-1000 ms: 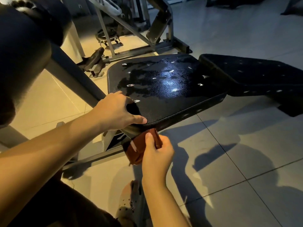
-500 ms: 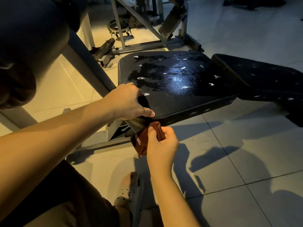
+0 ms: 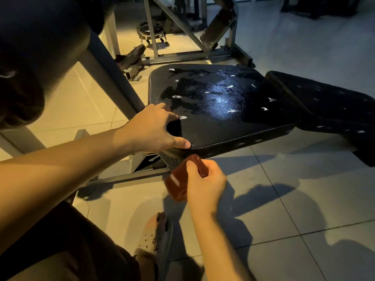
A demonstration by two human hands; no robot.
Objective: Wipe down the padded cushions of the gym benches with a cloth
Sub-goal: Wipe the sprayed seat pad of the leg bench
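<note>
Still, right hand (image 3: 205,183) (pinching cloth (image 3: 176,184)) stays below cushion (image 3: 223,126).

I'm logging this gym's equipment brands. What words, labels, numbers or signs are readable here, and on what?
No text is readable.
Pale tag on the cloth in the right hand: too blurred to read.
White marks on the seat cushion: spots, not letters.
</note>
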